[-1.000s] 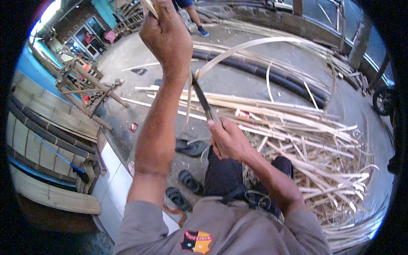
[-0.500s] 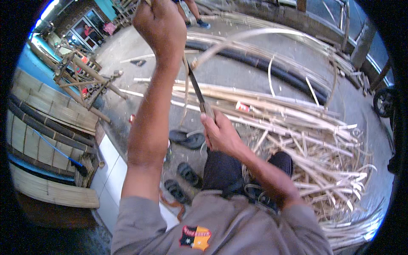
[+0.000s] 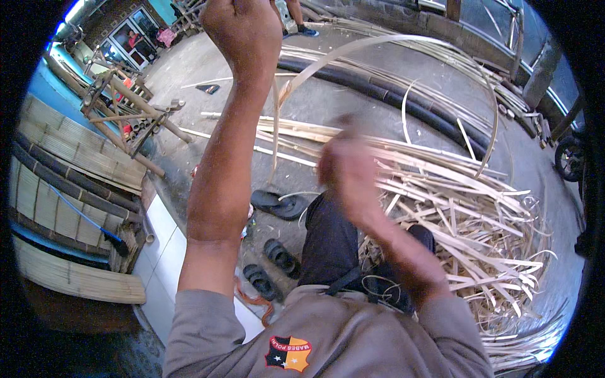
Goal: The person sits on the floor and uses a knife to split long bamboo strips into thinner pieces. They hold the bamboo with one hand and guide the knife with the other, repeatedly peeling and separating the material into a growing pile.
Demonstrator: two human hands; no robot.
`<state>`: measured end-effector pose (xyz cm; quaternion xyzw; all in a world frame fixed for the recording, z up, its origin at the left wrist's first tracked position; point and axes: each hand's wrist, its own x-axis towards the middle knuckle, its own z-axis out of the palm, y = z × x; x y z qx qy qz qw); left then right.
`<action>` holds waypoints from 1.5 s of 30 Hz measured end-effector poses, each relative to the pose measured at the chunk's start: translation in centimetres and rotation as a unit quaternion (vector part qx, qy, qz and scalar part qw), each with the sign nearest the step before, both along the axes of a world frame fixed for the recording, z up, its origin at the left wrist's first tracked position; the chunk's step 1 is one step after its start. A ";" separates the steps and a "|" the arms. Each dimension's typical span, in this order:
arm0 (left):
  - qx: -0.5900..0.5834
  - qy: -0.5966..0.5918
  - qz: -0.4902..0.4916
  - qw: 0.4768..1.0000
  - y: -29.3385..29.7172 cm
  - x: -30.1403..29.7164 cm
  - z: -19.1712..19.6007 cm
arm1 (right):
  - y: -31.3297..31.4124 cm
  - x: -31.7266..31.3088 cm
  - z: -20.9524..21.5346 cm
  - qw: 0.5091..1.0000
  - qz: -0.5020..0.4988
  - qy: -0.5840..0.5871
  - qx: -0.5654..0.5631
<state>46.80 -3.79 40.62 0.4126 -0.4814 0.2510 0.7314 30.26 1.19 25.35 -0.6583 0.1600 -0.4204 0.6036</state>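
The left hand (image 3: 249,31) is raised high at the top of the view, clenched around the upper end of a long, thin, pale bamboo strip (image 3: 275,135) that hangs down from the fist toward the lap, while a second pale sliver (image 3: 353,53) peels away from the same grip and arcs off to the right. The right hand (image 3: 350,170) sits lower, in front of the dark trousers (image 3: 331,236), and is so blurred that I cannot tell whether it is clenched on a tool, on the strip, or released. To split such a strip cleanly, the upper hand should, as I judge it, keep steady tension straight along the grain, so the two halves part evenly rather than running out to one side; the lower hand should stay close to the point of separation and move in short strokes, away from the forearm and knee. The strip stands near the left forearm, so any blade would need care there. Around the person lies a broad heap of pale split bamboo slats (image 3: 454,214) on the grey concrete floor (image 3: 353,104), with thick black bamboo poles (image 3: 403,104) beyond it, three dark sandals (image 3: 277,205) near the feet, and a wooden trestle frame (image 3: 126,113) to the left.
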 end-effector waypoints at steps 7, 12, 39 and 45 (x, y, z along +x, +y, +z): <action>0.054 0.011 0.015 0.998 0.8 -0.9 1.5 | 0.8 2.9 -6.2 0.976 0.099 0.167 0.100; 0.046 -0.016 -0.001 0.999 -0.2 -0.2 3.4 | -1.4 0.4 -2.4 0.969 0.125 0.196 0.080; 0.112 0.109 -0.091 0.984 -0.6 7.3 -10.8 | -10.3 7.8 -5.0 0.969 0.118 0.154 0.154; 0.099 0.213 -0.126 0.964 4.4 9.1 -7.3 | -10.6 5.3 -7.2 0.950 0.066 0.105 0.287</action>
